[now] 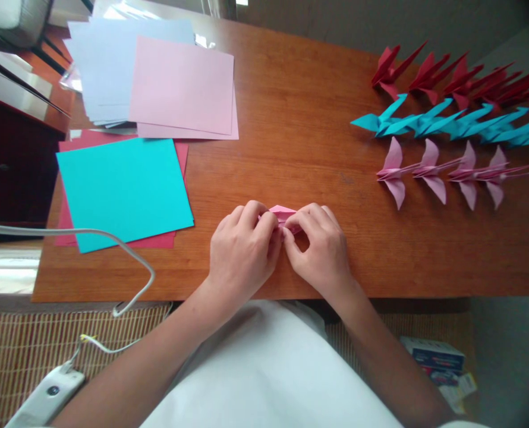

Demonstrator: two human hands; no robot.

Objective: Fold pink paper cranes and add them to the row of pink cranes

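Observation:
A small piece of folded pink paper [283,212] is held near the front edge of the wooden table. My left hand [245,242] grips its left side, with the fingers curled around it. On the other side, my right hand [318,246] pinches it between thumb and fingers. Both thumbs come close together at the paper's near side. Much of the folded shape is hidden behind my fingers, so its exact form cannot be made out.
Rows of red paper cranes [387,71], turquoise paper cranes [380,123] and pink paper cranes [393,173] stand at the right. Pink sheets [184,86], pale blue sheets [104,65] and turquoise sheets [124,190] lie left. A white cable [90,231] crosses the table's left edge.

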